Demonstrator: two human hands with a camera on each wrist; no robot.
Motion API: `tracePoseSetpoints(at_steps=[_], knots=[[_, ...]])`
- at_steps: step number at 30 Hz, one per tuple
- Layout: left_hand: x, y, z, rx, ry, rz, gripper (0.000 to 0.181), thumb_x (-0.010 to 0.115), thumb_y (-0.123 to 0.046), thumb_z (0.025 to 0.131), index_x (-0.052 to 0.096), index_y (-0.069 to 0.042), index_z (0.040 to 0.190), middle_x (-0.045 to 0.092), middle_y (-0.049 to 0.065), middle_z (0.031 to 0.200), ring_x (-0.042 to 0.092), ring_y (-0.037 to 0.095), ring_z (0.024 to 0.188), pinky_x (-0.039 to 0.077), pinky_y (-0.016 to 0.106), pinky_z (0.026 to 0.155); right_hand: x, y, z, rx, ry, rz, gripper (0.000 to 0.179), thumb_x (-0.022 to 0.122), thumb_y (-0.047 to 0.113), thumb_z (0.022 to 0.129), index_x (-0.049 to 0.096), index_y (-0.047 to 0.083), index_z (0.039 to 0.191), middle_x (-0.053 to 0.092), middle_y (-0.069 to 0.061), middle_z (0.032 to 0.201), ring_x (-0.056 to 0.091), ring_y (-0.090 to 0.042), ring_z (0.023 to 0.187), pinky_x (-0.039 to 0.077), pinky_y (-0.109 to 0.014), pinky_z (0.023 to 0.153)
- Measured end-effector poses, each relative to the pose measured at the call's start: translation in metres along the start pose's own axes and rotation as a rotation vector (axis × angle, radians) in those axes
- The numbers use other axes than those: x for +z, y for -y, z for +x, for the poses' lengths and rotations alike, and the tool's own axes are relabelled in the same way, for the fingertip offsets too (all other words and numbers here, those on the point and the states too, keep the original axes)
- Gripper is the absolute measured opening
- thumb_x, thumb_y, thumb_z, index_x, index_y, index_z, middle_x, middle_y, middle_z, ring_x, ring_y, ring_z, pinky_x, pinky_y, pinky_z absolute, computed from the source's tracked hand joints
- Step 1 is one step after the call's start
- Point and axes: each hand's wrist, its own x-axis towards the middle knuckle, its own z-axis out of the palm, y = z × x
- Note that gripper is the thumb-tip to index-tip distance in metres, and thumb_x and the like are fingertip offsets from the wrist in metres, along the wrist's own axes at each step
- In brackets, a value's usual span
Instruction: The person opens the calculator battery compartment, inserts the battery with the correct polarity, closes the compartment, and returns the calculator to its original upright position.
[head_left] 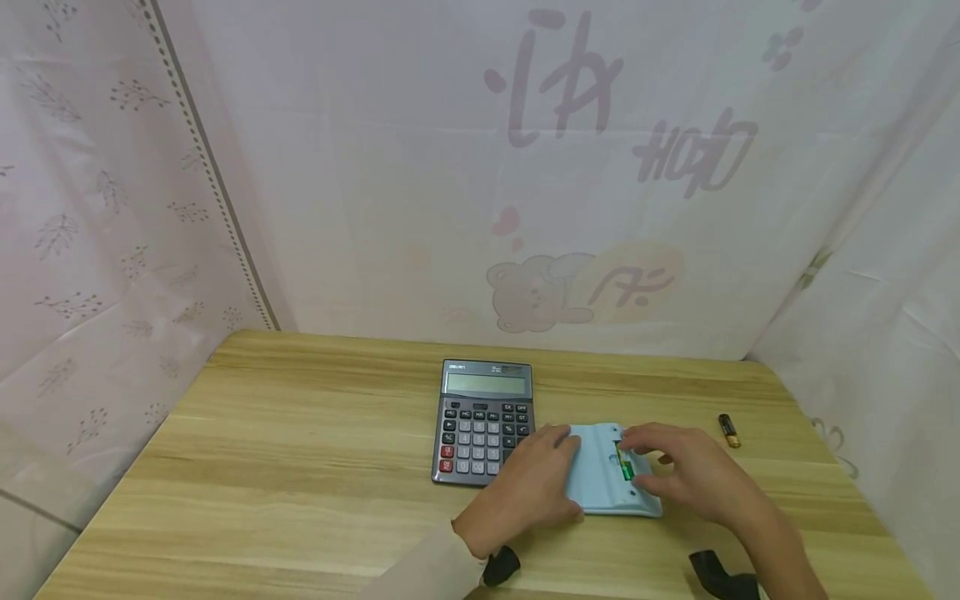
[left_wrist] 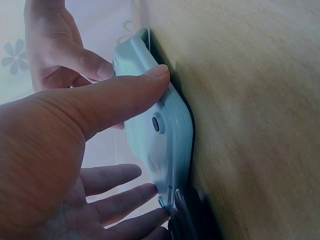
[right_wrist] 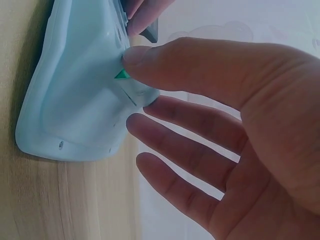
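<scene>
A light blue calculator point(head_left: 596, 483) lies back side up on the table, its battery compartment uncovered. Inside that compartment sits a green battery point(head_left: 627, 471), partly covered by fingers. My left hand point(head_left: 525, 483) holds the calculator at its left end, thumb on the near edge and fingertips by the far edge. At the compartment, my right hand point(head_left: 697, 471) has its thumb against the green battery point(right_wrist: 122, 74) and its index finger near the other end. In the right wrist view, the remaining fingers extend loosely beside the casing.
A grey desktop calculator point(head_left: 486, 385) lies face up, just left of the blue one. A black and copper battery point(head_left: 729, 430) rests on the wooden table point(head_left: 300, 467) at the right. A printed pale curtain point(head_left: 375, 208) hangs behind the table.
</scene>
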Motion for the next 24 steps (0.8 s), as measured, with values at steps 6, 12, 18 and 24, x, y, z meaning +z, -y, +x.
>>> tracePoseSetpoints(at_steps=[6, 12, 18, 24], knots=[[0.0011, 0.0002, 0.0006, 0.002, -0.009, 0.005, 0.096, 0.101, -0.048, 0.077, 0.062, -0.008, 0.155, 0.056, 0.008, 0.162, 0.05, 0.023, 0.152, 0.038, 0.034, 0.125, 0.0011, -0.0012, 0.0, -0.018, -0.016, 0.004, 0.04, 0.094, 0.015, 0.088, 0.08, 0.013, 0.125, 0.075, -0.011, 0.135, 0.078, -0.027, 0.109, 0.065, -0.037, 0.081], [0.0015, 0.001, 0.0006, 0.002, -0.011, 0.006, 0.095, 0.102, -0.048, 0.077, 0.062, -0.009, 0.154, 0.056, 0.008, 0.162, 0.05, 0.023, 0.152, 0.038, 0.034, 0.124, 0.0025, -0.0007, 0.0, 0.039, 0.0, 0.035, 0.04, 0.095, 0.017, 0.087, 0.078, 0.015, 0.124, 0.075, -0.011, 0.135, 0.077, -0.028, 0.109, 0.065, -0.041, 0.083], [0.0019, 0.0013, 0.001, 0.003, -0.009, 0.004, 0.094, 0.101, -0.048, 0.078, 0.063, -0.009, 0.154, 0.056, 0.007, 0.162, 0.05, 0.021, 0.152, 0.038, 0.033, 0.124, 0.0032, -0.0001, 0.0002, 0.041, -0.008, 0.019, 0.037, 0.096, 0.018, 0.087, 0.079, 0.017, 0.12, 0.076, -0.009, 0.134, 0.078, -0.027, 0.109, 0.065, -0.04, 0.083], [0.0019, 0.0014, 0.001, 0.004, -0.013, 0.008, 0.094, 0.101, -0.048, 0.077, 0.063, -0.009, 0.154, 0.057, 0.007, 0.161, 0.05, 0.021, 0.151, 0.039, 0.033, 0.124, 0.0031, 0.0001, 0.0004, 0.021, -0.017, 0.006, 0.035, 0.096, 0.019, 0.086, 0.081, 0.019, 0.117, 0.076, -0.008, 0.135, 0.078, -0.025, 0.108, 0.065, -0.038, 0.082]])
